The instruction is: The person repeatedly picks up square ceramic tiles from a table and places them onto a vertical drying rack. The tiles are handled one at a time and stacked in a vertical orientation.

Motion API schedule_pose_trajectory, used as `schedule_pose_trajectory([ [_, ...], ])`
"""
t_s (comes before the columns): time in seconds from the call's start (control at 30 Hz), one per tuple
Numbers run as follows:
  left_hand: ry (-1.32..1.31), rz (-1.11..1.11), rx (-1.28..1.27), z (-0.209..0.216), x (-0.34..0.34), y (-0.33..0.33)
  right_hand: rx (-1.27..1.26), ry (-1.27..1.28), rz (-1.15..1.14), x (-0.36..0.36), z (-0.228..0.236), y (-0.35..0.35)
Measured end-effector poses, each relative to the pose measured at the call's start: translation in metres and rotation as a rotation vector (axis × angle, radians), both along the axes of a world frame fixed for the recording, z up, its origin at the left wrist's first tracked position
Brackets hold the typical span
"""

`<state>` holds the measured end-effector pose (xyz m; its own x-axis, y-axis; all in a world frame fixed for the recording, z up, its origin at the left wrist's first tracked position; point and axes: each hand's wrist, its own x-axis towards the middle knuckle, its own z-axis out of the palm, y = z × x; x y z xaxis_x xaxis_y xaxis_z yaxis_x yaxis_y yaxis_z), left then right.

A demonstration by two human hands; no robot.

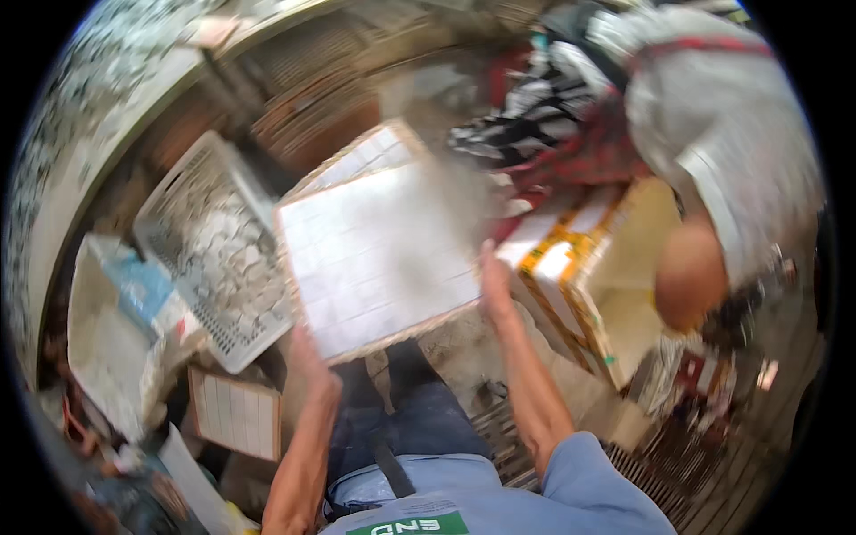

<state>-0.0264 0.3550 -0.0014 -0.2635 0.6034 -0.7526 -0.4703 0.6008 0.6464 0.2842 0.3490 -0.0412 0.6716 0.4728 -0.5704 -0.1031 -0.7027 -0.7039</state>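
A wooden-edged board (379,267) covered with white square tiles in a grid is held out in front of me, tilted. My left hand (314,367) is closed on its lower left corner, the fingers partly hidden under the board. At its right edge, my right hand (496,283) grips the rim. Just beyond the held board, a second similar tiled board (370,153) shows along its far edge; whether the two touch I cannot tell. The picture is blurred by motion, and a hazy grey patch covers part of the tiles.
To the left stands a grey plastic basket (234,358) of white broken pieces, beside a white tub (102,330) and a small framed tile panel (234,415). On the right is a taped foam box (571,259), with a person in a pale top (731,152) bending near it.
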Motion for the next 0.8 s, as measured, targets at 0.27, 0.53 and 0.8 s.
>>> schedule_pose_trajectory([
  [0.27,0.212,-0.51,-0.134,0.045,-0.085,-0.029,-0.244,-0.005,-0.482,-0.135,0.052,-0.196],
  [0.53,0.338,-1.126,-0.01,0.012,-0.057,-0.069,-0.059,0.015,-1.258,-0.224,0.063,-0.351],
  [0.8,0.277,-1.607,0.28,0.06,0.068,-0.156,-0.178,-0.037,-1.746,-0.271,0.075,-0.459],
])
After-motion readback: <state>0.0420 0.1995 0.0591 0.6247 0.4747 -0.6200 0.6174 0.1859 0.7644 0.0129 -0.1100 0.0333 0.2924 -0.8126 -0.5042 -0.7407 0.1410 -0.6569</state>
